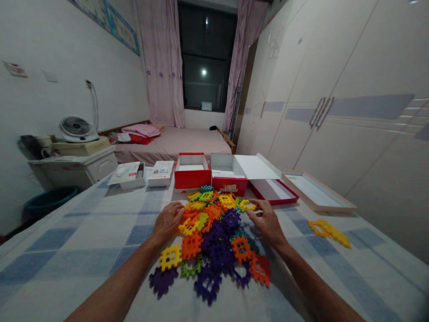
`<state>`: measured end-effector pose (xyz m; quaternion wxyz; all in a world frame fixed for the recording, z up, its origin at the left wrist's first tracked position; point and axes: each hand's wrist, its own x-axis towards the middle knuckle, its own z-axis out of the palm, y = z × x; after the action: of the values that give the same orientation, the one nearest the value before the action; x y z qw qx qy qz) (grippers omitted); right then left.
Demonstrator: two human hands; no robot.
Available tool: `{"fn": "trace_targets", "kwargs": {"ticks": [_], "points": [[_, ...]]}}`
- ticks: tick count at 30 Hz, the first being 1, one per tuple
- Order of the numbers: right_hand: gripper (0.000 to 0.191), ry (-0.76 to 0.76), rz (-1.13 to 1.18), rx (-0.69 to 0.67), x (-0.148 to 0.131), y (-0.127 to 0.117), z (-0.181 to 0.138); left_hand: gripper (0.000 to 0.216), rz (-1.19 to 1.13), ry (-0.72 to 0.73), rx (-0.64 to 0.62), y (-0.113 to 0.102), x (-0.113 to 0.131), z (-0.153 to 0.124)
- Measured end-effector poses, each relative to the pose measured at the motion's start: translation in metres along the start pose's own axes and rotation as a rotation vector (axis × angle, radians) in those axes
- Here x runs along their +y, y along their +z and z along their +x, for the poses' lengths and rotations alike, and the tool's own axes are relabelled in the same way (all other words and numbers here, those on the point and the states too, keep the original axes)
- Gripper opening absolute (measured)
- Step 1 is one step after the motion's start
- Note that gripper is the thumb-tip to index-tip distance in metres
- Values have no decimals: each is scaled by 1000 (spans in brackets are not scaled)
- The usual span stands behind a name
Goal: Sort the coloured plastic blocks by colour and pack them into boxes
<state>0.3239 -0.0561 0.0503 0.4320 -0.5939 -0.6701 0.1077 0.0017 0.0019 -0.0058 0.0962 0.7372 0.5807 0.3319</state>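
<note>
Fingers (260, 204) of the right hand (268, 221), slightly parted, meet a yellow piece (246, 205); whether they grip it I cannot tell. The left hand (166, 220) curls loosely at the opposite side of the heap of notched pieces (219, 255), its hold unclear. Working the heap from both sides seems in hand; the next move likely calls for a sure pinch. On the desk (94, 237), the heap's long axis points away toward the red boxes (192, 180).
</note>
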Motion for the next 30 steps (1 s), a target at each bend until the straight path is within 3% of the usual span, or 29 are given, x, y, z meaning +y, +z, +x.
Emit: {"fn": "trace_targets", "kwargs": {"ticks": [3,6,10,18,23,30], "points": [[38,82,103,9,1,10,20,41,4,-1,4,0,1,0],[37,-6,20,-6,1,31,34,41,5,8,7,0,1,-1],[41,-92,-188,-147,0,56,38,39,-2,10,18,1,1,-2],[54,-179,-408,-472,-5,43,52,38,-11,21,26,2,1,-1],[42,-210,-408,-469,-1,40,54,39,10,23,13,3,0,0],[28,-144,-408,-327,1,46,56,37,2,25,36,3,1,-1]]}}
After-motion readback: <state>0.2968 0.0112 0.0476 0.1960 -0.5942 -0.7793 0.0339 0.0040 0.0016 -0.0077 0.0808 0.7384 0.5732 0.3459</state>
